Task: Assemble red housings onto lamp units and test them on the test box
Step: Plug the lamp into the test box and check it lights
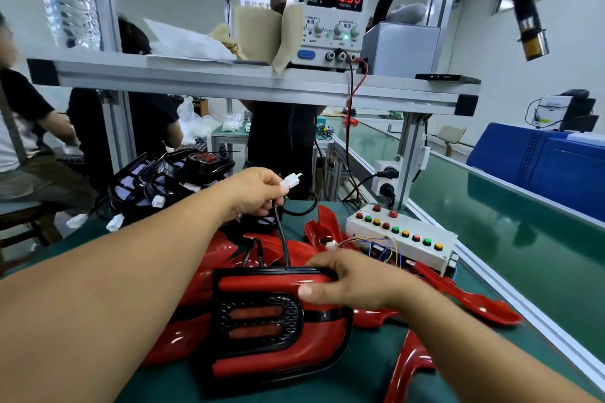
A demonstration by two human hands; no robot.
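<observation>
Lamp unit has housing on; your right hand grips it, left hand pinches its plug, test box hookup not done.

A factory assembly line: a green-matted counter sits under an aluminium-profile shelf carrying a bench power supply that reads 12.00 volts. A wired push-button test box stands to the right, a long green conveyor belt runs along the right side, and other workers sit far left.
</observation>
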